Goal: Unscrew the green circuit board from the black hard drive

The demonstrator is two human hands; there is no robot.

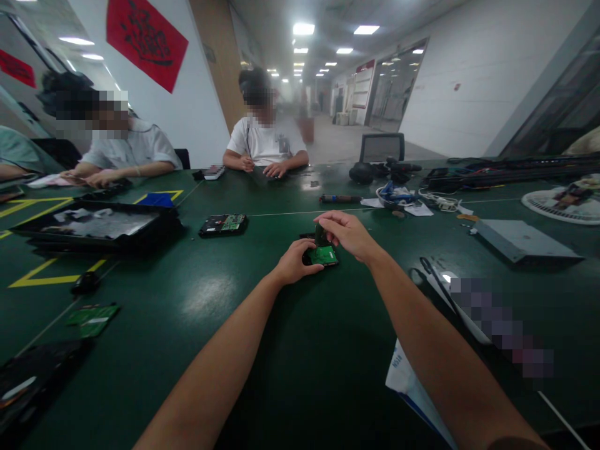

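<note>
A small hard drive (324,255), its green circuit board facing up, lies on the dark green table in front of me. My left hand (294,262) grips its left end, with the thumb along the near edge and the fingers around the far side. Over the drive's far part, my right hand (347,234) has its fingertips pinched on a thin dark piece (321,234), held upright. What kind of piece it is does not show, and the fingers hide part of it. Another hard drive (222,225) rests apart, farther left.
Black trays (107,226) stand at left; a green circuit board (94,319) lies nearer. Beyond are a pen-shaped screwdriver (340,199) and a bowl of cables (396,195). On the right sit a grey metal case (527,240) and a plastic packet (412,390). Co-workers sit opposite.
</note>
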